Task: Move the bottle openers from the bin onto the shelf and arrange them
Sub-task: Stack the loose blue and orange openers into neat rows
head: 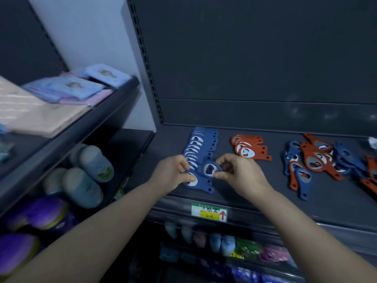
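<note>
On the dark shelf a row of overlapping blue bottle openers runs from the back toward the front edge. My right hand pinches one blue opener just above the near end of that row. My left hand rests its fingertips on the nearest blue opener of the row. A short row of orange openers lies to the right. Farther right sits a loose heap of mixed blue and orange openers. No bin is in view.
A green and yellow price label hangs on the shelf's front rail. Packaged goods fill the lower shelf. The left rack holds flat packs on top and bottles beneath. A white scrap lies at the far right.
</note>
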Available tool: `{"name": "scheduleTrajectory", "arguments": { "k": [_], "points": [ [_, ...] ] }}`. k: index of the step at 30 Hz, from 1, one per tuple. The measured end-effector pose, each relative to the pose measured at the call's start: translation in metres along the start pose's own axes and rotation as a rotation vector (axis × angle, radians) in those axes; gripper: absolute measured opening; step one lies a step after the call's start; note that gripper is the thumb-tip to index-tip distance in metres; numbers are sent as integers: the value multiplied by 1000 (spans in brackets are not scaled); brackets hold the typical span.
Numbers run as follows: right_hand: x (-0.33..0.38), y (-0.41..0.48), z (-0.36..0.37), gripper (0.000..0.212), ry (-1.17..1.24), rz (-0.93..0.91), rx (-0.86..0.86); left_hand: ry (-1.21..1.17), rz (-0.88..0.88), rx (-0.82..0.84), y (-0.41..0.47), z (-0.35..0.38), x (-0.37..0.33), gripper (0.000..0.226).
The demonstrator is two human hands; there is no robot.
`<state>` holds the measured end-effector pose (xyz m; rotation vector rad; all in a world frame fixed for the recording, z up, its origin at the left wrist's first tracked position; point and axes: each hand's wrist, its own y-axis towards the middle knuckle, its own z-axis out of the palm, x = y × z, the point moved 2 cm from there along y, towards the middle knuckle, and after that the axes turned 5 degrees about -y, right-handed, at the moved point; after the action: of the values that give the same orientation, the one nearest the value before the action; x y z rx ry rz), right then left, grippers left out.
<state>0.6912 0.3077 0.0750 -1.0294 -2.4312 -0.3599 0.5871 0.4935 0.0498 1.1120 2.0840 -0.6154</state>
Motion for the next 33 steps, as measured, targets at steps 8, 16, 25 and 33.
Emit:
{"name": "scheduleTrajectory", "arguments": {
  "k": [8,16,25,33],
  "points": [
    [32,-2,34,23,-90,-26,100,110,158,-75,12,-11,12,26],
    [50,0,55,34,-308,-60,-29,95,163,-237,22,-32,9,13],
    [14,-8,19,27,-400,46,-197,55,252,-82,43,12,-48,14],
    [-78,-13,-25,36,-628,226,-241,255,278,165,71,104,-118,60]
  ]
}}
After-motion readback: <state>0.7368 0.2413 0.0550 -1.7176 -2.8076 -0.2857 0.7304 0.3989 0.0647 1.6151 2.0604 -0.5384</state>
